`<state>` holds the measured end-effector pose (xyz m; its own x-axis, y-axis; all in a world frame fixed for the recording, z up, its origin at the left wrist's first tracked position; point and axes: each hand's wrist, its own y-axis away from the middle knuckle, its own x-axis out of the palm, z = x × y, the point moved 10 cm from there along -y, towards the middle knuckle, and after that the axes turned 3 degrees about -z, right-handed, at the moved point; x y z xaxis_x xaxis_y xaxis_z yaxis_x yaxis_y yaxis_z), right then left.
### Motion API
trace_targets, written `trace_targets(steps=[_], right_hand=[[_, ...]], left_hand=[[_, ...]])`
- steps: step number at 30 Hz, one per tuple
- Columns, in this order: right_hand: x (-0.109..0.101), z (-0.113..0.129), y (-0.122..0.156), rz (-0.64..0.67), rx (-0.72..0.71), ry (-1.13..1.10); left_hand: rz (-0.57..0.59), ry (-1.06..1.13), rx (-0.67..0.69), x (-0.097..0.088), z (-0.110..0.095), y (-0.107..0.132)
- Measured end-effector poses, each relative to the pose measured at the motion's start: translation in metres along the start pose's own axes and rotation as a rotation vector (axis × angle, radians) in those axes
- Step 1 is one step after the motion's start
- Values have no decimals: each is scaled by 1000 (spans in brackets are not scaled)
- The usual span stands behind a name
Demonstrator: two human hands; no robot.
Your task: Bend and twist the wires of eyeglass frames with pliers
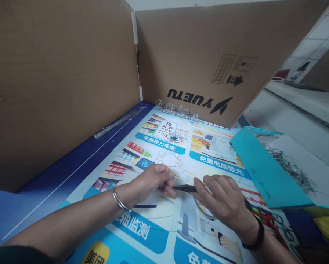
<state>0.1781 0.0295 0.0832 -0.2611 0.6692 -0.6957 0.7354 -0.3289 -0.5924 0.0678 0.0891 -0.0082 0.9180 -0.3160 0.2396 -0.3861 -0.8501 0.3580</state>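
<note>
Two bare hands meet over the middle of a printed poster (pixel 164 227) that covers the counter (pixel 57 172). The left hand (pixel 150 183), with a metal bangle (pixel 120 201) on its wrist, has its fingers curled and its thumb and forefinger pinched together at the near end of a slim dark tool (pixel 185 188); whether that pinch also holds a fine wire is too small to tell. The right hand (pixel 225 201), with a dark band (pixel 256 234) at its wrist, has its grip clenched around the other end of the dark tool, which lies nearly level between the two hands, just above the poster. Just beyond the left hand's fingers a loose tangle of thin wire loops (pixel 168 159) rests on the poster, near an eye chart printed there. A curved wire (pixel 201 212) shows under the right hand, partly hidden by it. To the right, a teal-edged tray (pixel 263 172) stands tilted, and a dark heap of wire pieces (pixel 289 167) lies on its white inner face. Along the far edge of the poster, a row of shiny wire bits (pixel 178 109) sits against the foot of a cardboard wall (pixel 208 55) printed with upside-down lettering. A second cardboard wall (pixel 57 73) closes off the left side, and a bundle of straight thin wires (pixel 116 124) lies on the blue counter beside it.
</note>
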Motion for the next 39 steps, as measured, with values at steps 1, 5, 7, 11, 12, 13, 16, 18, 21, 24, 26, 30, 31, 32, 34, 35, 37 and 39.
trace_targets(steps=[1, 5, 7, 11, 12, 13, 16, 18, 21, 24, 26, 30, 31, 32, 34, 35, 37, 39], right_hand=[[1, 0, 0, 3, 2, -5], [7, -2, -2, 48, 22, -40], [12, -2, -2, 88, 36, -70], [19, -4, -1, 129, 78, -164], [21, -5, 0, 134, 98, -189], [22, -6, 0, 140, 119, -212], [26, -9, 2, 192, 178, -269], [30, -10, 3, 244, 208, -308], [33, -11, 4, 291, 238, -356], [30, -14, 2, 261, 238, -351], [25, -17, 0, 203, 231, -305], [14, -20, -5, 106, 226, -185], [12, -18, -5, 90, 217, -160], [8, -15, -6, 74, 199, -137], [3, -6, -7, 57, 145, -91], [2, 0, -7, 54, 110, -69], [0, 11, -7, 61, 44, -27], [0, 19, -7, 65, -2, 6]], left_hand=[[-2, 0, 2, 0, 0, 0], [-31, -31, 38, 0, -8, 2], [-38, -85, 68, 1, -14, 3], [-64, -283, 203, 1, -33, 7], [-82, -358, 251, 0, -38, 8], [-100, -438, 296, -1, -43, 10], [-128, -650, 399, -1, -51, 14], [-120, -733, 450, 1, -54, 16], [-110, -783, 473, 3, -55, 17], [-74, -718, 410, 4, -53, 15], [-49, -615, 334, 2, -48, 10], [-96, -467, 176, -11, -32, 1], [-102, -455, 149, -13, -29, -1], [-101, -445, 131, -13, -26, -2], [-96, -430, 109, -13, -22, -3], [-91, -421, 101, -12, -20, -3], [-73, -381, 73, -11, -16, -3], [-38, -320, 34, -7, -11, -2]])
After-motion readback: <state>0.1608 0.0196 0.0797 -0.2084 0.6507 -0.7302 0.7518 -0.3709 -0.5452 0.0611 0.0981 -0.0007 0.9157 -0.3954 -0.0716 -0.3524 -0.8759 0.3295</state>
